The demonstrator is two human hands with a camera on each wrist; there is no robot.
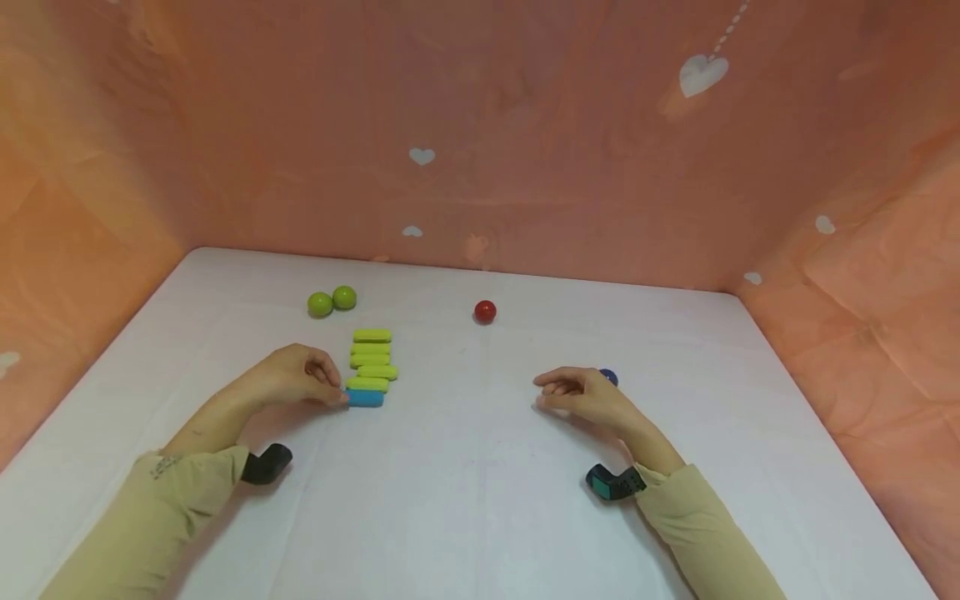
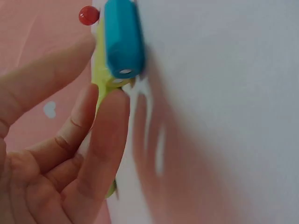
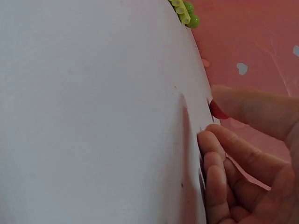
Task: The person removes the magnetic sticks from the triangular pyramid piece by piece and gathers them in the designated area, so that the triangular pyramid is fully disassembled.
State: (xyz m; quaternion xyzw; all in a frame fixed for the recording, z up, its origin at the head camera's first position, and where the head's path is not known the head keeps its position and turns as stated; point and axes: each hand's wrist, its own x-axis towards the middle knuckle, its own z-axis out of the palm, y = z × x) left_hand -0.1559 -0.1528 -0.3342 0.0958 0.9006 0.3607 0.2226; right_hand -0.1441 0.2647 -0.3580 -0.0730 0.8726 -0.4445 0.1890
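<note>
A blue oblong block [image 1: 365, 398] [image 2: 122, 39] lies on the white table [image 1: 465, 500], at the near end of a row of several yellow-green oblong blocks [image 1: 372, 360] [image 2: 103, 77]. My left hand [image 1: 335, 390] [image 2: 102, 86] rests beside it, with its fairly straight fingertips [image 2: 114, 100] at the blue block's left end and the thumb apart above. Off to the right, my right hand [image 1: 542, 393] [image 3: 211, 122] rests on the table with loosely curled fingers [image 3: 210, 154] and holds nothing. A dark blue ball [image 1: 609, 377] peeks out just behind it.
Two green balls [image 1: 332, 301] [image 3: 190, 14] lie at the back left, and a red ball [image 1: 485, 312] [image 2: 88, 15] [image 3: 217, 112] at the back middle. Pink paper walls [image 1: 480, 125] with white hearts close in the table on three sides.
</note>
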